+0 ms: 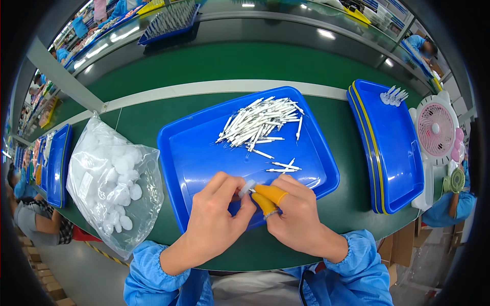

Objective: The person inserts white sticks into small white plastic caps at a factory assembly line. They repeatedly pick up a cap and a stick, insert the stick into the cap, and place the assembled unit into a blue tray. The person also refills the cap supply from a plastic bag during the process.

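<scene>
Closed in the left grip (217, 204), pinched between thumb and fingertips: a small translucent piece (247, 187), just above the near part of the blue tray (196, 148). Closed too in the right grip (298, 209), yellow finger covers (266, 198) meeting that piece, apparently on a slim white stick (mostly hidden, so hard to tell for certain). Heaped at the far side of the same tray, more white sticks (263, 120), with a few lying loose nearer the hands. Left of the tray on the green surface (352, 219), a clear bag (145, 204) of whitish discs. To judge by looks, light and somewhat soft, so best taken lightly by the rim. As for the sticks, probably light, stiff and smooth, with thin ends easily bent; better held by the thicker white body.
</scene>
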The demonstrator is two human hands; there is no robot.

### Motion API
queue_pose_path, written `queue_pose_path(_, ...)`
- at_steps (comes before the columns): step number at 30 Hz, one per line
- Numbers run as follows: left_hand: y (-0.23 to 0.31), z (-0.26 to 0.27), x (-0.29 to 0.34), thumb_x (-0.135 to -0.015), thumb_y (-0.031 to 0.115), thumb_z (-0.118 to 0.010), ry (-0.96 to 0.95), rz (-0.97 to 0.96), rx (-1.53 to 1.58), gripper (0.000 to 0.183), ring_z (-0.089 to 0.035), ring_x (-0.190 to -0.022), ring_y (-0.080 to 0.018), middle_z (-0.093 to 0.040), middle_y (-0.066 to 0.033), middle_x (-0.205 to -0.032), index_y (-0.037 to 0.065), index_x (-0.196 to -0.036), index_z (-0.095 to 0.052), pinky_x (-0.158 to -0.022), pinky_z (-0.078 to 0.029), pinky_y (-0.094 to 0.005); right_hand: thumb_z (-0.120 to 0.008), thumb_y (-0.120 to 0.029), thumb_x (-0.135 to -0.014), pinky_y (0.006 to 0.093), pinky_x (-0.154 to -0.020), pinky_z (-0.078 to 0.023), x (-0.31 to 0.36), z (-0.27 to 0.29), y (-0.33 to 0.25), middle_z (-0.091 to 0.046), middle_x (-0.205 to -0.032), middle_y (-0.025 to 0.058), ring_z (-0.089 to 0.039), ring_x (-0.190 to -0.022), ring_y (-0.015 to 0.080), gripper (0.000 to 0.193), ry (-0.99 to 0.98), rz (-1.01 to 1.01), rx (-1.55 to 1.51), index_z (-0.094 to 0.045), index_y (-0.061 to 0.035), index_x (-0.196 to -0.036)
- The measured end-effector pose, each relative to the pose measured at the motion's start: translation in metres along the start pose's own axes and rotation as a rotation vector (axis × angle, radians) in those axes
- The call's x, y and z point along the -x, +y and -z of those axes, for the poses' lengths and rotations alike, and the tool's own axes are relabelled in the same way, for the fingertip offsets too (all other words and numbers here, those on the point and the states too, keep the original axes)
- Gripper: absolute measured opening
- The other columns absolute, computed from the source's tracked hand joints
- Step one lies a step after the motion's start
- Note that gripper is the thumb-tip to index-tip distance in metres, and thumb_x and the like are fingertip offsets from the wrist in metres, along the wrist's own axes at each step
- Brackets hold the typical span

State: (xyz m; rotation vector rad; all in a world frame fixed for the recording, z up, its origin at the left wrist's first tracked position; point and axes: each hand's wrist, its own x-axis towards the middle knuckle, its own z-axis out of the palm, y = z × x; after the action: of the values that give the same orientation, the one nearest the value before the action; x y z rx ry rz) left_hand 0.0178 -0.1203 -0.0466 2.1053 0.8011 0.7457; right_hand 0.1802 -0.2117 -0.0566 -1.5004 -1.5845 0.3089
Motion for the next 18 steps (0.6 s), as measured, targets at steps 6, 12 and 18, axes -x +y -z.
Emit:
queue_pose_path(6, -0.011, -0.001, 0.001, -0.09, 0.0, -0.075, 0.035, 0.013, -0.045, 0.018, -0.074, -0.08, -0.0309, -0.066, -0.0156, -0.097, -0.002, -0.107, -0.068, -0.067, -0.061, -0.0387, -0.066, 0.012, -0.07, 0.0476, -0.071, -0.05, -0.018, 0.015, -0.006, -0.063, -0.087, 0.0182, -0.058, -0.078, 0.04, 0.029, -0.151, -0.201, -0.078, -0.072, 0.0085, -0.097)
queue_pose_path(12, -0.009, 0.012, -0.013, -0.094, -0.005, -0.072, 0.073, 0.087, 0.011, 0.011, -0.075, -0.088, -0.0217, -0.069, -0.0124, -0.103, -0.005, -0.105, -0.073, -0.077, -0.068, -0.0339, -0.074, 0.012, -0.068, 0.0405, -0.082, -0.048, -0.023, 0.046, 0.018, -0.062, -0.1, 0.0131, -0.057, -0.096, 0.0309, 0.026, -0.218, -0.033, 0.405, -0.078, 0.0071, -0.093)
queue_pose_path(18, -0.011, 0.011, -0.013, -0.096, 0.0, -0.073, 0.032, 0.11, 0.061, 0.012, -0.076, -0.088, -0.0274, -0.07, -0.014, -0.101, -0.004, -0.107, -0.073, -0.077, -0.067, -0.0358, -0.074, 0.012, -0.067, 0.0405, -0.081, -0.046, -0.022, 0.045, 0.026, -0.06, -0.1, 0.0127, -0.055, -0.095, 0.0297, 0.023, -0.176, 0.045, 0.396, -0.076, 0.0076, -0.09)
